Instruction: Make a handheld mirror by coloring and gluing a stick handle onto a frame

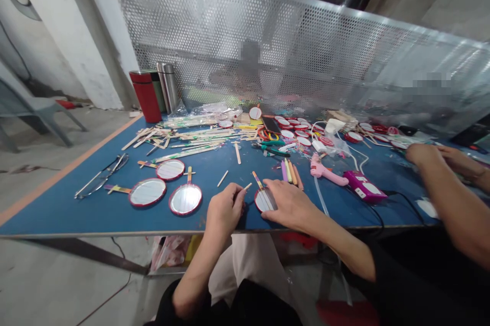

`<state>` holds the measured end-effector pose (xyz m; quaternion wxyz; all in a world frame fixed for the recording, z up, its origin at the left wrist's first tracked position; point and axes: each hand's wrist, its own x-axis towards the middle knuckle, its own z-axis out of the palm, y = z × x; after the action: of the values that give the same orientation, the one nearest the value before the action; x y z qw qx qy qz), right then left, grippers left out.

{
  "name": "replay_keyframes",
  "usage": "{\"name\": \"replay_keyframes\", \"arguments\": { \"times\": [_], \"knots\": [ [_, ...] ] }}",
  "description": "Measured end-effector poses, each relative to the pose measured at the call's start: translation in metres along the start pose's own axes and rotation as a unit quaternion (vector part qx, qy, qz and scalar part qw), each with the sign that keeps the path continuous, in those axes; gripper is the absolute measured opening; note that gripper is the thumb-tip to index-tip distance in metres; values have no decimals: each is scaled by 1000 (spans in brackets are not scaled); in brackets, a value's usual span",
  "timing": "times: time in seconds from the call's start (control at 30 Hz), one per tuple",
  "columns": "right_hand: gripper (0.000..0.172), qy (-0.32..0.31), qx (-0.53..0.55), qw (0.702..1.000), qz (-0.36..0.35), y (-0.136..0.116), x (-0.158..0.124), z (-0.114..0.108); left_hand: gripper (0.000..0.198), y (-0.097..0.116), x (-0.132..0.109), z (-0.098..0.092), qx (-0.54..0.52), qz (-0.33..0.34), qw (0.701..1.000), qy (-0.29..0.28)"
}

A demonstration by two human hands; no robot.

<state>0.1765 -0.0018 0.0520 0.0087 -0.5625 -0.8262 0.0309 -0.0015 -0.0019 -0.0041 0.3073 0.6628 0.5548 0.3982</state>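
Left hand (225,209): fingers pinching short stick (248,186). Right hand (290,204) partly hiding round mirror (261,201); fingers' grip unclear.

Round red-rimmed mirror (262,203), partly covered, flat on blue table (95,219); 1 pale stick (248,186), tilted, just beside.

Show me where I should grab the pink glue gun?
Probably by the handle of the glue gun, from above on the near side: the gun lies flat, and its handle juts out rightward, uncovered, with its end near the purple box.
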Motion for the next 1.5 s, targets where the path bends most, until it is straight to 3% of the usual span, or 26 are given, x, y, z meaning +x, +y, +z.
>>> {"name": "replay_keyframes", "arguments": {
  "times": [0.37, 0.73, 1.27, 1.5],
  "knots": [
    [71, -2, 38, 999, 15, 3, 0, 0, 20, 0, 0, 0, -1, -5, 1000, 0],
    [51, -11, -28, 999, -11, 2, -1, -3, 20, 1, -1, 0, -10, -20, 1000, -7],
    [60, -25, -11, 1000, -14, 5, 2, -4, 22, 1, -1, 0, -16, -18, 1000, -5],
    [55, -45, 71, 996, 11, 14, 7, -8, 21, 0, 0, 0, -6, -21, 1000, -7]
  ]
}}
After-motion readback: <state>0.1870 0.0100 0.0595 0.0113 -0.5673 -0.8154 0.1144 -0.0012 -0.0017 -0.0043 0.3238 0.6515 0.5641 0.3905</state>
